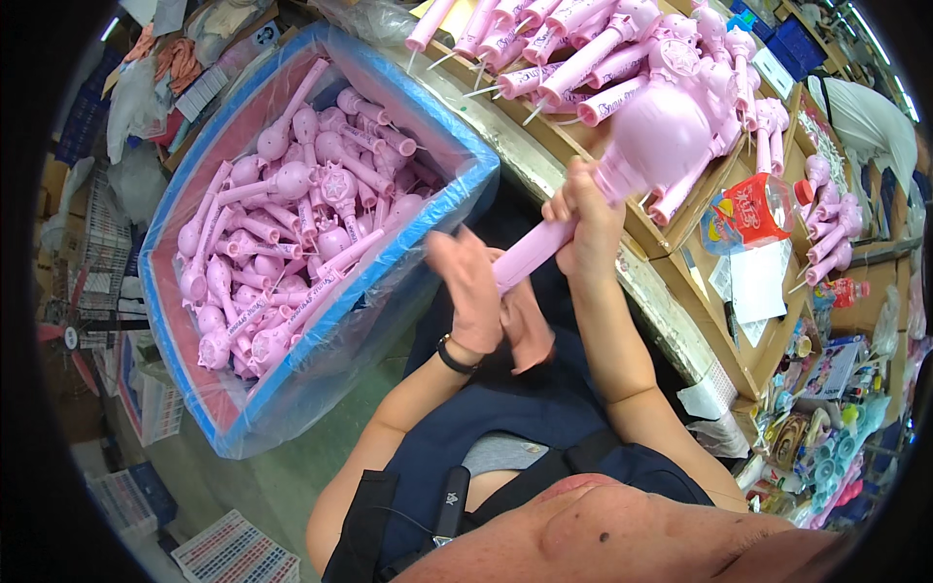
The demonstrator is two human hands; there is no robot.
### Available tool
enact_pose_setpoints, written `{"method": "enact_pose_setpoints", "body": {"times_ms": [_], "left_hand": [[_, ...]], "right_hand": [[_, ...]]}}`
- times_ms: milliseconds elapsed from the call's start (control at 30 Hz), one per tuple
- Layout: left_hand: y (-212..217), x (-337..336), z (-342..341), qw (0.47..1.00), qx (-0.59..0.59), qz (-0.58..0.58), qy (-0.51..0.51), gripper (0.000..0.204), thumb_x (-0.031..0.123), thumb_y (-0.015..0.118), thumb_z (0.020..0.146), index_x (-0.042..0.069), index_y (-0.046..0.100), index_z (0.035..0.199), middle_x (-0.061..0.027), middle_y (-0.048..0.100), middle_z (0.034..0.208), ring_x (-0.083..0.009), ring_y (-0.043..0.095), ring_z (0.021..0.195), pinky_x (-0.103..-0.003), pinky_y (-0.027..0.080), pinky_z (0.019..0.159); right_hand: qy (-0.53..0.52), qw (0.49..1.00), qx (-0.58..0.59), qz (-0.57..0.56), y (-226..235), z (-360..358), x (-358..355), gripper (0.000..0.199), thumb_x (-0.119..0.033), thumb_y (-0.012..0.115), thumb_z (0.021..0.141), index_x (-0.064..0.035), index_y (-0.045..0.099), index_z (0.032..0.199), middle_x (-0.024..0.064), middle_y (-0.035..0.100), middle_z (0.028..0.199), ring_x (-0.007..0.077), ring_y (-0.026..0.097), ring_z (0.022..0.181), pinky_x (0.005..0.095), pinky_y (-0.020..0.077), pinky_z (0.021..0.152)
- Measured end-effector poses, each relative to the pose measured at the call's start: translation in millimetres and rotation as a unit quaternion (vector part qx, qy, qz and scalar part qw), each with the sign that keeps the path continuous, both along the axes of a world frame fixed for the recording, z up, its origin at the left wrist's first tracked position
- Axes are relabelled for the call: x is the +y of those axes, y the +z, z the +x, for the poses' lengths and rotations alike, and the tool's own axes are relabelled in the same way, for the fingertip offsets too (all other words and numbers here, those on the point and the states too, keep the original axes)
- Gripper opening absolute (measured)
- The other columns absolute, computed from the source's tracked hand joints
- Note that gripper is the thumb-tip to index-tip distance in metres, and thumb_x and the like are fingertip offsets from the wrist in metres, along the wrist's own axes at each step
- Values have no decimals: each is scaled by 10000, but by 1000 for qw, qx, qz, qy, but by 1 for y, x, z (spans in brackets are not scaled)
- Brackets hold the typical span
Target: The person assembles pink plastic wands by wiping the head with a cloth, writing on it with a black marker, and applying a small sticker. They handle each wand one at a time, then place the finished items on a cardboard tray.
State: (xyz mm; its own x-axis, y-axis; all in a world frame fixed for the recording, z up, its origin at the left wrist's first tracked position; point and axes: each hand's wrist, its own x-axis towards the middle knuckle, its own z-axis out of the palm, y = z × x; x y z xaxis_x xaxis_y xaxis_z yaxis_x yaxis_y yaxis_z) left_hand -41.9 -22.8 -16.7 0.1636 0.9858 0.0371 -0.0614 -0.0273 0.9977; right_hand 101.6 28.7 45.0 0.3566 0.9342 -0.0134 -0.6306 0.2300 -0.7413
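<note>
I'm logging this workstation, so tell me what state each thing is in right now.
Held pink wand: gripped in the right hand, round end blurred
Left hand: by the handle's end, with a salmon cloth, grip unclear
Blue-rimmed bin: open, plastic-lined
Bin wands: jumbled together
Bench wands: piled up
Red-labelled bottle: capped
White paper: lying uncovered
Dark wristband: worn on left wrist

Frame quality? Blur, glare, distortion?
Head view: motion blur on the held pink wand, strongest at its round head, some on the left hand; bright lamp strips near the upper right rim; fisheye bowing along the bin's blue rim, black corners; binned wands comparatively sharp.
</note>
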Motion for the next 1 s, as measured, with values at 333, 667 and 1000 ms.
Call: {"method": "enact_pose_setpoints", "body": {"times_ms": [333,667,1000], "left_hand": [[16,0,-3,834,-189,-407,-322,257,294,523,927,79,574,1059,-47,648,796,-195,636,722,-255,493,682],[48,28,-1,980,32,174,-91,681,165,703,799,-27,308,1319,-125,551,1166,-258,474,1128,-368,281,1025],[39,26,6,924,251,282,-65,582,256,779,751,10,544,1223,-146,584,1138,-281,533,1075,-375,407,973]], "right_hand": [[262,942,175,116,-7,15,-27,167,-159,635,907,-124,477,950,-21,371,565,85,376,431,249,358,427],[340,882,-227,-236,-2,21,-95,420,-130,669,858,-14,432,1186,29,550,789,82,517,530,235,439,478],[45,665,-745,-1,12,34,-120,402,-82,703,721,-60,570,1100,79,600,792,238,601,637,339,493,613]]}}
